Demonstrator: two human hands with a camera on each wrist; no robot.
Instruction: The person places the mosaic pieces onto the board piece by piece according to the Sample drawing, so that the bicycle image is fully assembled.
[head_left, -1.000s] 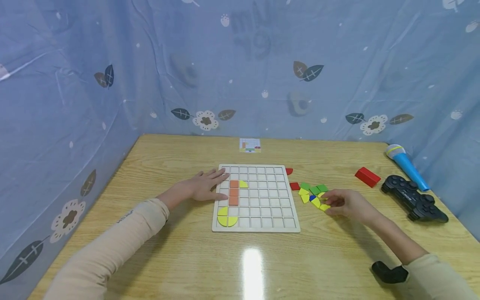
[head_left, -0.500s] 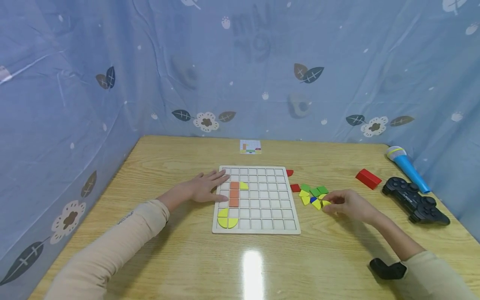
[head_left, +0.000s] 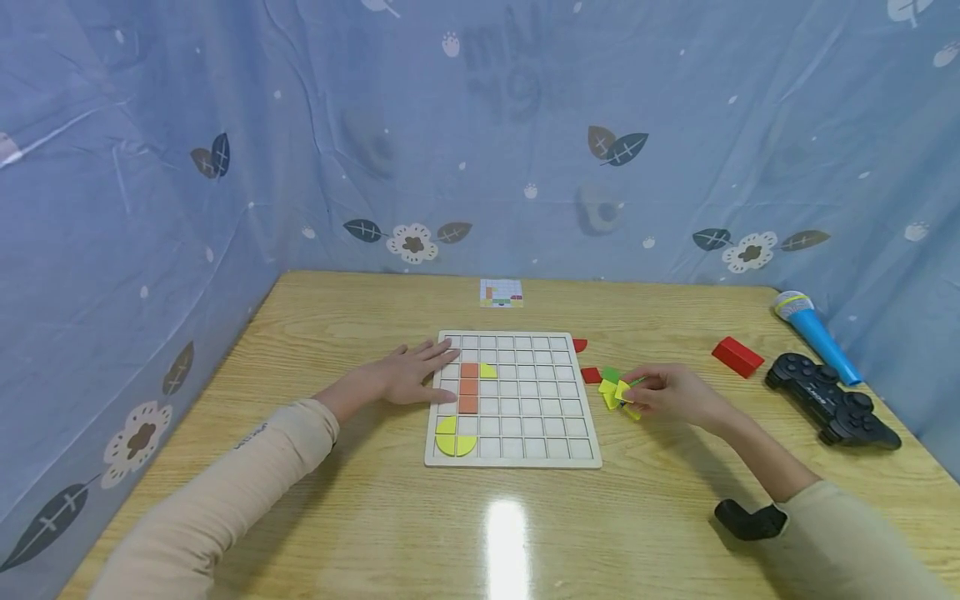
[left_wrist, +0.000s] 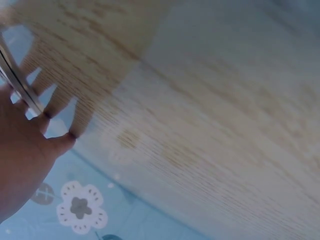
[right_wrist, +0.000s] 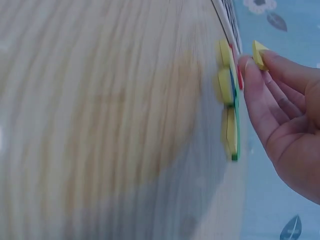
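Note:
A white grid board (head_left: 532, 404) lies on the table, and the left hand (head_left: 408, 373) rests on its left edge with fingers spread. Set in the board are a column of orange squares (head_left: 468, 388), a yellow piece (head_left: 487, 371) beside it, and yellow quarter-circle pieces (head_left: 456, 442) at the lower left. To the right of the board, the right hand (head_left: 675, 396) pinches a small yellow piece (right_wrist: 258, 55) between thumb and fingers, raised above the loose pieces. Under it lie yellow pieces (right_wrist: 226, 86) and green pieces (head_left: 611, 374), partly hidden by the hand.
Red pieces (head_left: 591, 375) lie by the board's right edge. A printed card (head_left: 501, 293) is behind the board. Farther right are a red block (head_left: 737, 357), a black game controller (head_left: 831, 402) and a blue toy microphone (head_left: 817, 335). A patterned blue curtain (head_left: 480, 133) hangs behind the table.
The right hand has picked up a yellow piece from the right side of the loose pile and moved left and slightly up with it. The left hand has stayed in place.

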